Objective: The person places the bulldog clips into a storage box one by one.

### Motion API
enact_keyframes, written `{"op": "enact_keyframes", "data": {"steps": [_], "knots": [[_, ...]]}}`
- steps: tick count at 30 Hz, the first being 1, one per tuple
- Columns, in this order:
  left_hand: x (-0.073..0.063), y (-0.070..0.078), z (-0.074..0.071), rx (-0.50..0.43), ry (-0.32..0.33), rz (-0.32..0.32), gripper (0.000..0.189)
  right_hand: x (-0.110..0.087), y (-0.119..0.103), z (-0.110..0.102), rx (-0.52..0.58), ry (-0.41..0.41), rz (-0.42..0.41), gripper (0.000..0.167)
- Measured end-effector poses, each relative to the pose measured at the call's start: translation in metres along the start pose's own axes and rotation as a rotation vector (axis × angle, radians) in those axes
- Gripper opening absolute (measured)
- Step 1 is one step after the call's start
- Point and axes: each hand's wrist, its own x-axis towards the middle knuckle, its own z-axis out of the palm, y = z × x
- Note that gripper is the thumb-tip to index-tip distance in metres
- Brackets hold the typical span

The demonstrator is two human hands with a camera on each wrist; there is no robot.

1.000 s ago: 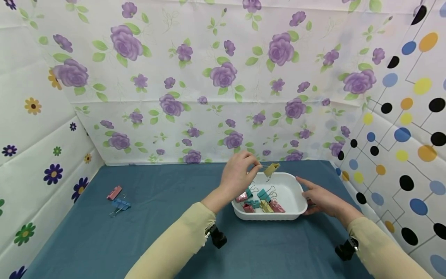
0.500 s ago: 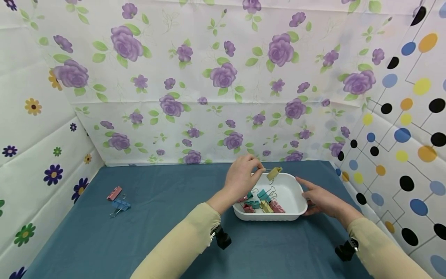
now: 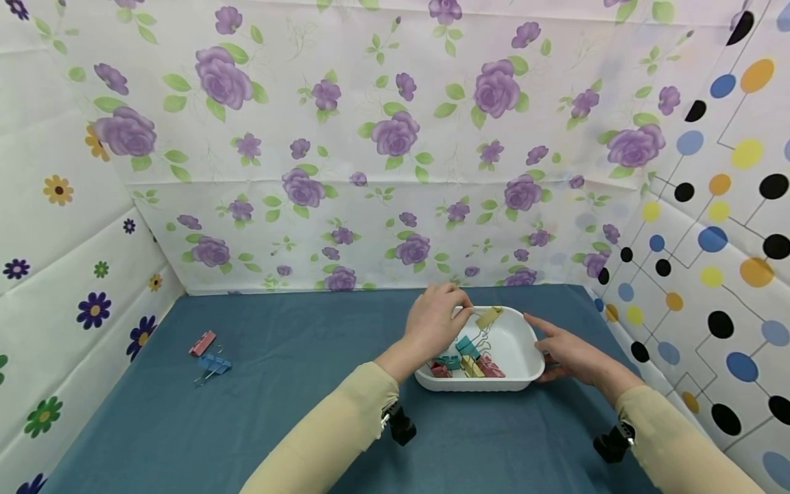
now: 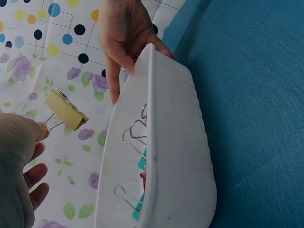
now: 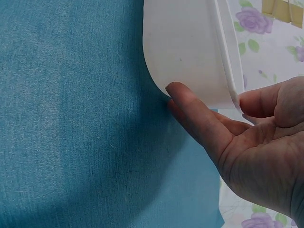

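In the head view, my left hand (image 3: 434,319) pinches a yellow binder clip (image 3: 489,317) by its wire handle. That clip hangs over the far side of a white plastic tray (image 3: 478,385), apart from the clips lying inside. My right hand (image 3: 570,353) holds the tray's right end, fingers spread around it. In the right wrist view its fingers (image 5: 187,102) touch the tray's wall and rim. Within the tray lie a teal binder clip (image 3: 467,347), another yellow clip (image 3: 472,366), a pink clip (image 3: 490,366) and several others, partly hidden by my left hand.
Far left on the blue tablecloth (image 3: 296,412) lie a pink binder clip (image 3: 202,342) and a blue binder clip (image 3: 214,363). A flowered curtain (image 3: 345,137) rises behind the table. A dotted cloth (image 3: 710,274) borders the right side.
My left hand has shifted right and nearer, lowering the yellow binder clip from above the tray's far rim to over its inside. The right hand and tray have stayed in place.
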Motion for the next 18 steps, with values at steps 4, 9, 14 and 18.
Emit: {"op": "enact_keyframes", "data": {"steps": [4,9,14,18], "knots": [[0.0001,0.0012,0.0045,0.004,-0.021,-0.011,0.015,-0.0003,-0.0004,0.0009,0.004,0.004,0.005,0.076],[-0.0011,0.0028,0.0073,-0.031,-0.109,-0.05,0.032,-0.0011,-0.001,0.0019,0.008,0.002,0.009,0.075],[-0.0037,0.0009,0.0056,-0.043,-0.145,-0.083,0.044,-0.0019,-0.0015,0.0018,0.01,-0.001,0.004,0.075],[-0.0047,-0.0025,0.0021,-0.046,-0.124,-0.08,0.043,-0.0016,-0.0008,0.0012,0.003,0.002,-0.003,0.074]]}}
